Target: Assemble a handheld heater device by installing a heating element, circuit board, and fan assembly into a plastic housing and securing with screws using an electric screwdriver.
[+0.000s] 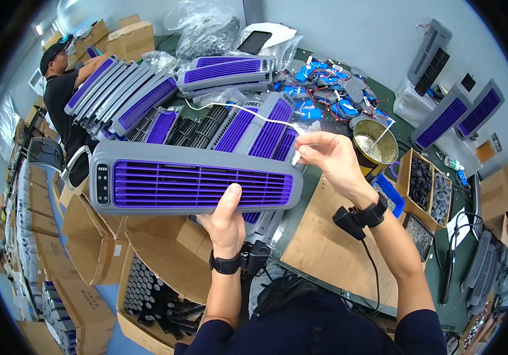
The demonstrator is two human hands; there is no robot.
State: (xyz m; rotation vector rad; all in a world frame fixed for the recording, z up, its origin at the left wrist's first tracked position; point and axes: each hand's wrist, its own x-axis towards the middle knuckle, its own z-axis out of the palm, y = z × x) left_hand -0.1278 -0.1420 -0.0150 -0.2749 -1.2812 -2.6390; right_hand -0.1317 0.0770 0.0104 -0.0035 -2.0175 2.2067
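Note:
My left hand grips a long grey fan unit with a purple slatted grille by its lower edge, thumb on the front. A black strip of buttons sits at the unit's left end. Beside the unit's right end, my right hand pinches the white cable near its plug, between thumb and fingertips. The plug is small and partly hidden by the fingers; whether it touches the unit I cannot tell. Past the held unit lie more purple-grilled units and black slatted parts.
Blue-wrapped parts with wires are heaped at the back. A metal can, a blue tray and wooden boxes stand right of a cardboard sheet. An open carton is below left. Another person works at far left.

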